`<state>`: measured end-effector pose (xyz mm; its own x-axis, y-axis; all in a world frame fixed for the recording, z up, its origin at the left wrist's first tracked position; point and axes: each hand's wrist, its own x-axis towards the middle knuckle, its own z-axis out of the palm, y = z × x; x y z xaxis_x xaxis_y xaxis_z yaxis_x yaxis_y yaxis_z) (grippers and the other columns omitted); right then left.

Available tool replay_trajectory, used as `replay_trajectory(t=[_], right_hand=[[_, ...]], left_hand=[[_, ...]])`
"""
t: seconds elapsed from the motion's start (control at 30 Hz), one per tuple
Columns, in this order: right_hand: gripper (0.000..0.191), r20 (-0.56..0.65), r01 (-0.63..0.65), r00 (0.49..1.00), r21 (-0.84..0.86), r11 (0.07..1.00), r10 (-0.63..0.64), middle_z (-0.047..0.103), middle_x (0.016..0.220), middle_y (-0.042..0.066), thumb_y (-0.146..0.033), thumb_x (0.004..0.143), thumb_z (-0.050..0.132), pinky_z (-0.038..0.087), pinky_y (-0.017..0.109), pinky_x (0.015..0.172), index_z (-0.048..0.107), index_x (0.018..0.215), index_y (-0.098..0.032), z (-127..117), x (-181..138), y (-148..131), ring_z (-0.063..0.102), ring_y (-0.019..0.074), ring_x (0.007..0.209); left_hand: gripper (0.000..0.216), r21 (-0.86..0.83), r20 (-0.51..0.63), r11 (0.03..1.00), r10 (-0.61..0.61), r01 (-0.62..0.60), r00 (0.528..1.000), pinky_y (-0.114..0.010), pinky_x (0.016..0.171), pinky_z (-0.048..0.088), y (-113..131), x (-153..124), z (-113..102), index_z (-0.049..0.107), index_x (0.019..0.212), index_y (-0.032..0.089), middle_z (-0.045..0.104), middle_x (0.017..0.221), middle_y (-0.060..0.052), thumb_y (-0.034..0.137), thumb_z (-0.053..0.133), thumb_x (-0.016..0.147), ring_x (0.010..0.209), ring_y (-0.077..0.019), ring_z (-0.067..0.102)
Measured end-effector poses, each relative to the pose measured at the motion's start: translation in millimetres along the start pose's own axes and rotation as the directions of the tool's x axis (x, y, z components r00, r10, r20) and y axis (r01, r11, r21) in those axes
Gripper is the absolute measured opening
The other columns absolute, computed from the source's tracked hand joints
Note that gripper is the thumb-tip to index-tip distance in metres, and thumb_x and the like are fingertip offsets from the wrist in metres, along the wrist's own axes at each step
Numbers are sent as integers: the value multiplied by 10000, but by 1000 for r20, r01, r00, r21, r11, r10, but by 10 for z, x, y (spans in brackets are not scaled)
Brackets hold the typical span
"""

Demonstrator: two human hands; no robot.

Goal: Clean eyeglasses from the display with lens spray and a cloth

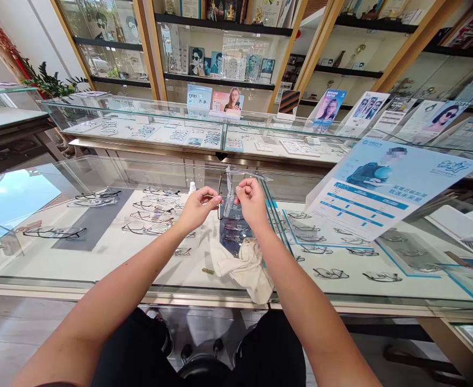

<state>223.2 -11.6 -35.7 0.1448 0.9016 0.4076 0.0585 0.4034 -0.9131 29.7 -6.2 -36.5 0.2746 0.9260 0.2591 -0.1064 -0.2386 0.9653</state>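
Above the glass counter, my left hand (199,208) pinches the rim of a pair of dark-framed eyeglasses (220,198), held on edge. A strip of clear plastic film (229,194) stands upright along the glasses. My right hand (252,200) is closed at the film's right side, thumb and fingertips together on it; how far it also touches the glasses I cannot tell. Below my hands a cream cloth (244,269) lies crumpled on the counter. A small white bottle (192,187) stands just behind my left hand.
Several eyeglasses (151,215) lie to the left, more on a grey strip (93,220). A gold-coloured piece (208,271) is near the cloth. On the right stands a blue and white leaflet (381,188). Behind is another glass display case (148,126).
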Motion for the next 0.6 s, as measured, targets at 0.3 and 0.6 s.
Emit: replay_trajectory(t=[0.3,0.6], right_hand=[[504,71,-133,990,113,985,126,708,874,15,-629,729,917,551,338,821,733,971,-226,51,10,-46,647,187,860],[373,37,-146,989,82,986,144,706,764,1,-555,746,892,543,331,798,732,811,-225,31,3,-76,616,170,750]], left_hand=[[533,21,23,999,31,-32,999,-351,811,626,31,-11,12,696,848,194,708,893,-45,660,933,744,901,-207,711],[506,40,-53,994,106,-104,993,-325,775,598,-1,9,-4,699,842,193,726,849,-38,646,916,780,805,-176,694]])
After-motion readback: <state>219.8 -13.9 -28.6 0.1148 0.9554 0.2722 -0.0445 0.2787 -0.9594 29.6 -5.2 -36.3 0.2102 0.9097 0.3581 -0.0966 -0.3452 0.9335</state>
